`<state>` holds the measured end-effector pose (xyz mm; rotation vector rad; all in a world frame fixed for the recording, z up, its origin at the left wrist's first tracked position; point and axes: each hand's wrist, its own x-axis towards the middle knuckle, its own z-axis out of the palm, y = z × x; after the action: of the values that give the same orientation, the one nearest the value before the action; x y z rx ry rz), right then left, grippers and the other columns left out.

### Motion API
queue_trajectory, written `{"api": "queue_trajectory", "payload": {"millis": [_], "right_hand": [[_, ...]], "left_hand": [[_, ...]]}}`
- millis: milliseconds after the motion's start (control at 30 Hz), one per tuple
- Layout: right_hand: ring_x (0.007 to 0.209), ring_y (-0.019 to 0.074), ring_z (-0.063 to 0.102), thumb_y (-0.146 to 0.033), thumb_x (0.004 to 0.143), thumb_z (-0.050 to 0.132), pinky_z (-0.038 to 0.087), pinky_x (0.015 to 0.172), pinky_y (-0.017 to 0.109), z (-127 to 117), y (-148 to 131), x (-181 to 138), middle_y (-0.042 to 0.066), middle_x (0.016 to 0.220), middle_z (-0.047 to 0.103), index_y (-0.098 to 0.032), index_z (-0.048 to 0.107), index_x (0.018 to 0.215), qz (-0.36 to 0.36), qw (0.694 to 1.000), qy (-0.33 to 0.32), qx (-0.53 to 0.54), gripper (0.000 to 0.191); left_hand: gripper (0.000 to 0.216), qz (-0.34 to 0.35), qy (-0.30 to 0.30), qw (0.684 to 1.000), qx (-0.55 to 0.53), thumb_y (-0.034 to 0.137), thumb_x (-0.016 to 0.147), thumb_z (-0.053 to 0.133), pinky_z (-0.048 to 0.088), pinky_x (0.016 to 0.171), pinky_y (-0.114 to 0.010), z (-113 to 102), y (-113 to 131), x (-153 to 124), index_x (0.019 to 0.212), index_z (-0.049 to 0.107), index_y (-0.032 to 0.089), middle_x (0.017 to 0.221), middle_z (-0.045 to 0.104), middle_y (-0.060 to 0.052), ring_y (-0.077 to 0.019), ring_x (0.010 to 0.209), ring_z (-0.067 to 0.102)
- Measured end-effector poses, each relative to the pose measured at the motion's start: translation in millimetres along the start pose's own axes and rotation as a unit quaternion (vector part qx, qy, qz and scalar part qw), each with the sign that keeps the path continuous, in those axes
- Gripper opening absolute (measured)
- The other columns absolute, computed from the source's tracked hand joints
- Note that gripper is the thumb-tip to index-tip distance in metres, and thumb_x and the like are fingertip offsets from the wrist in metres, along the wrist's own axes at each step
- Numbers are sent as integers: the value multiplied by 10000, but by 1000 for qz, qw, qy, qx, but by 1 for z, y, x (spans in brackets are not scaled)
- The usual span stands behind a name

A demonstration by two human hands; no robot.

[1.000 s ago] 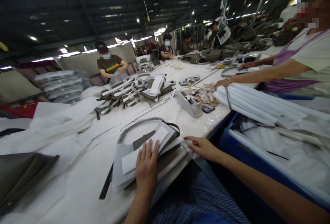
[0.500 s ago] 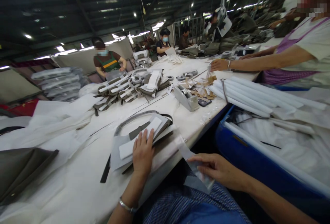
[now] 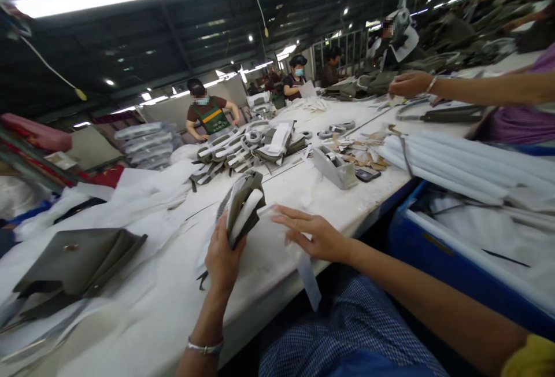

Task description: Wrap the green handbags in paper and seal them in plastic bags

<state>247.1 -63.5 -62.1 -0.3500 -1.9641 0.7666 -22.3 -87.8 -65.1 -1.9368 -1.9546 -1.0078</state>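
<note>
My left hand (image 3: 224, 258) grips a folded olive-grey bag (image 3: 248, 195) with white padding in its folds. The bag is tipped up on its edge above the white table, and its opening faces right. My right hand (image 3: 319, 236), a little blurred, is just right of the bag. Its fingers pinch a translucent strip (image 3: 309, 281), one end near the bag and the other hanging past the table edge over my checked apron. Whether the strip touches the bag, I cannot tell.
Behind are a pile of similar folded bags (image 3: 229, 148) and a grey tape dispenser (image 3: 333, 167). Another olive bag (image 3: 82, 264) lies at left. A blue bin (image 3: 433, 244) with white rolls (image 3: 451, 163) stands at right. A co-worker's hand (image 3: 411, 84) is across the table.
My left hand has lifted the bag from lying flat to standing on edge. My right hand has come up and left toward it with the strip. The view has turned left.
</note>
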Motion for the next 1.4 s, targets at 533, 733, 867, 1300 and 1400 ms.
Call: {"api": "queue_trajectory", "payload": {"millis": [533,733,867,1300,1400], "right_hand": [[921,133,704,-186,890,475,616,715,261,21,122,61,79,1643,140,-275,495,1427,181,983,35,26,544],[1066,195,661,-314,859,605,594,670,227,12,103,108,43,1606,277,-245,651,1248,166,969,114,140,398],[993,171,688,-175,843,620,531,647,177,14,112,101,96,1287,644,-227,617,1309,385,904,35,184,469],[438,78,547,-503,869,659,320,370,159,3,131,61,99,802,744,-160,620,1284,521,838,-118,113,539],[403,42,414,-471,813,727,261,351,158,9,129,68,88,783,745,-163,668,1223,496,848,-131,136,517]], "left_hand": [[720,-16,22,1000,-3,256,871,661,501,1006,-391,1,-4,-1,1508,328,280,1494,473,-76,-297,1340,483],[718,-41,21,998,-32,270,869,661,463,1058,-410,-6,-7,1,1503,323,287,1480,488,-73,-283,1345,479],[697,-50,14,998,-38,268,867,663,475,1044,-409,-9,-8,2,1487,345,290,1479,490,-63,-281,1342,482],[739,-32,22,998,-48,215,846,673,460,1068,-393,-6,-13,2,1496,332,299,1485,483,-54,-274,1343,482],[744,-28,21,998,-57,204,843,671,440,1091,-394,-7,-13,1,1497,329,300,1493,474,-45,-268,1352,472]]}}
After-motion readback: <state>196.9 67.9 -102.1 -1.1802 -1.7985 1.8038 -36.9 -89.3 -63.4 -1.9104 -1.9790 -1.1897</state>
